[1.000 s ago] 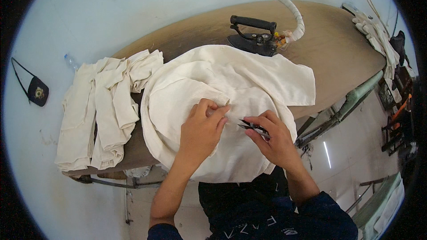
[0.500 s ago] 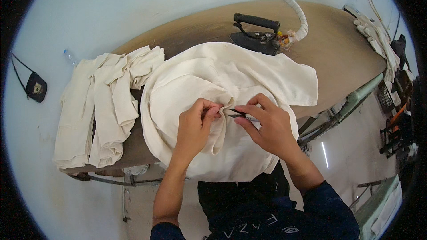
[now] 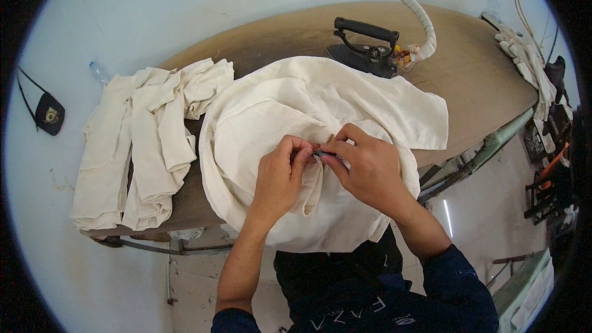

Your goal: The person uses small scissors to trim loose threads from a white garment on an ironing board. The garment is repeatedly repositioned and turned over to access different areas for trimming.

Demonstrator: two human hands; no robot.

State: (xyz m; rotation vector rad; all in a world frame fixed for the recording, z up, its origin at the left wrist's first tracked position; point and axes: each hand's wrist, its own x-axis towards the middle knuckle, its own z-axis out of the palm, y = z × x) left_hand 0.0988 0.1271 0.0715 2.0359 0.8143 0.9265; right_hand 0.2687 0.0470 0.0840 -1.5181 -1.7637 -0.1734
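Observation:
A cream-coloured garment lies bunched and rounded on the brown padded ironing table. With thumb and fingers pinched together, my left hand grips a gathered fold at the garment's middle. My right hand is closed on small dark thread snips. Their tips are at the pinched fold, right beside my left fingertips. The fingers partly cover the snips and hide where exactly the blades meet the cloth.
Behind the garment stands a black iron with a white-wrapped cable. Folded cream garments lie in a stack on the left. More cream cloth hangs at the far right end. A black pouch hangs on the left wall.
My right hand has brought the snips left, up against my left fingertips. The blades, spread apart before, now look closer together. The view has shifted slightly.

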